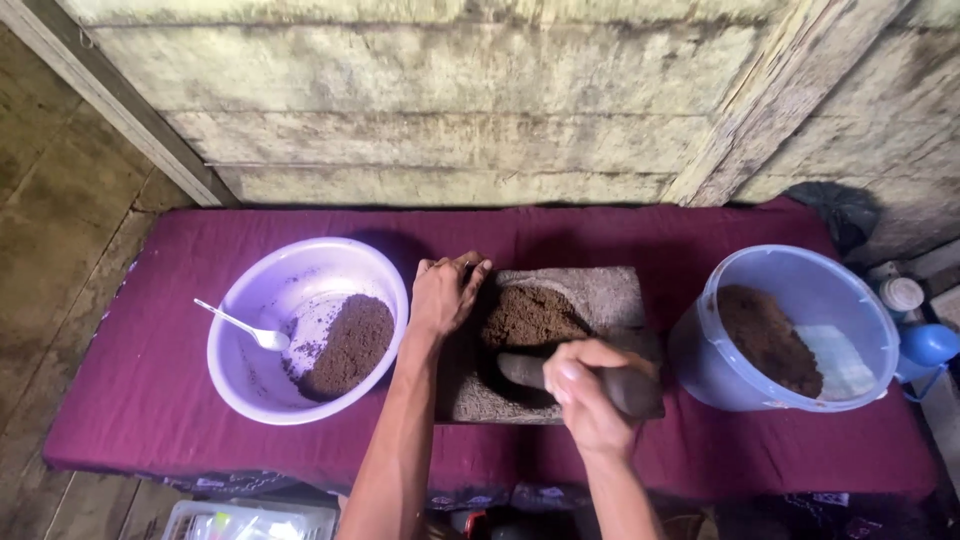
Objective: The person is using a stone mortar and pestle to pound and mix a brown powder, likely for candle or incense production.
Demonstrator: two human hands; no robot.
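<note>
A flat grey grinding stone (610,292) lies in the middle of a maroon cloth, with a mound of brown ground paste (528,318) on it. My right hand (588,392) grips a dark stone roller (630,388) lying across the slab's near side, just in front of the paste. My left hand (446,292) rests with bent fingers on the slab's left edge, beside the paste, holding nothing.
A lilac bowl (250,370) at left holds brown powder (352,345) and a white spoon (246,327). A blue bucket (850,300) at right contains more brown material. The maroon cloth (150,400) covers a low table against a weathered plank wall. A blue bottle (925,345) stands far right.
</note>
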